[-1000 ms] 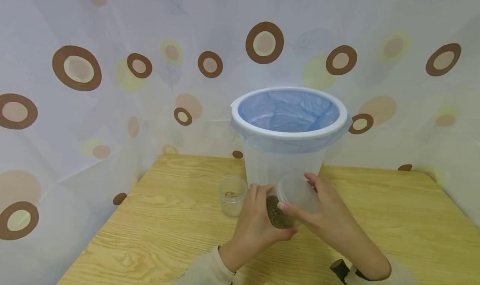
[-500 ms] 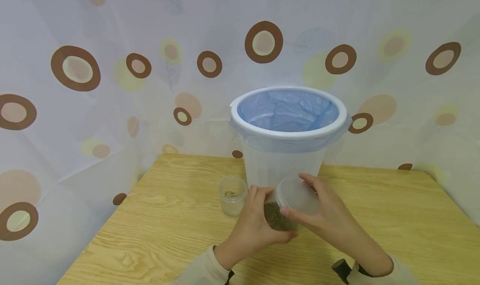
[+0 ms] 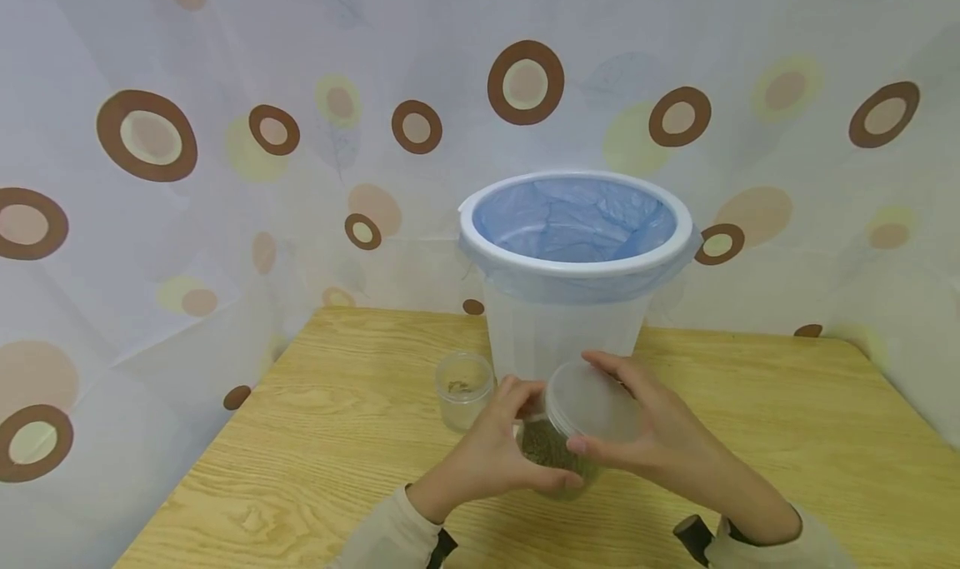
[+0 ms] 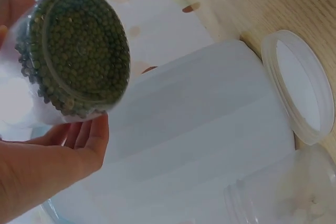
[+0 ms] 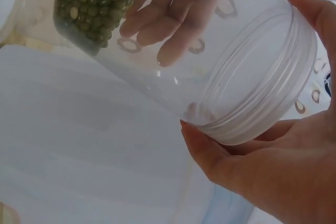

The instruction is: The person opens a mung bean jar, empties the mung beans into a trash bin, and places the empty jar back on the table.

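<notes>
Held on the near side of the bin, a clear jar of green beans is tilted between 2 hands, lid end up and to the right, beans gathered at its base. The left hand curls round the jar's side, thumb set apart from the fingers; the right hand grips the lid on the mouth by opposite edges. Both forearms slant inward toward the bin. A 2nd jar stands just beside the bin's left front.
</notes>
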### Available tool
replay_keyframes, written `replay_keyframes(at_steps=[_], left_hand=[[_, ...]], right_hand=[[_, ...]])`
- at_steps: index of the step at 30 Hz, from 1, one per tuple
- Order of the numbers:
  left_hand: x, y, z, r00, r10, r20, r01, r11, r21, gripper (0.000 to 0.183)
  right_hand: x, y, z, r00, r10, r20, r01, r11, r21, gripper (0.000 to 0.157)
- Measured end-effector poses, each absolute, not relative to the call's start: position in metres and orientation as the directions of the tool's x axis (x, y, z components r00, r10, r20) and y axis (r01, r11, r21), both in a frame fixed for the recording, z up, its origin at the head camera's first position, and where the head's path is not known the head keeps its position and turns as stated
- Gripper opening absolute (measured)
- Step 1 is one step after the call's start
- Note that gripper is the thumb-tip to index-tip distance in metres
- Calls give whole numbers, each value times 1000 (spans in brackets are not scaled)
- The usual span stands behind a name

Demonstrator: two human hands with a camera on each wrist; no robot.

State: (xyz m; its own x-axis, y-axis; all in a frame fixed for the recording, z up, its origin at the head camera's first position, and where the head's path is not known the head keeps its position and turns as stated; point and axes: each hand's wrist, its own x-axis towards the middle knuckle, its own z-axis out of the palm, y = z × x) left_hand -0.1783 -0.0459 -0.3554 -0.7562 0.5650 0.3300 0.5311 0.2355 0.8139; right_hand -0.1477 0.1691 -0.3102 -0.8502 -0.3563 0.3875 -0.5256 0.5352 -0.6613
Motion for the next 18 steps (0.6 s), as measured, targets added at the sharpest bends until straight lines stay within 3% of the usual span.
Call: replay_keyframes(at_steps=[13, 18], left_hand=[[-185, -56, -355, -678, 701, 219, 379, 78, 922, 64], [-182, -54, -356, -704, 674, 221, 381, 97, 919, 65]], right_hand=[[-149, 179, -308, -762, -501, 409, -636, 462, -618, 77], [-150, 182, -308, -746, -527, 407, -655, 468, -594, 81]])
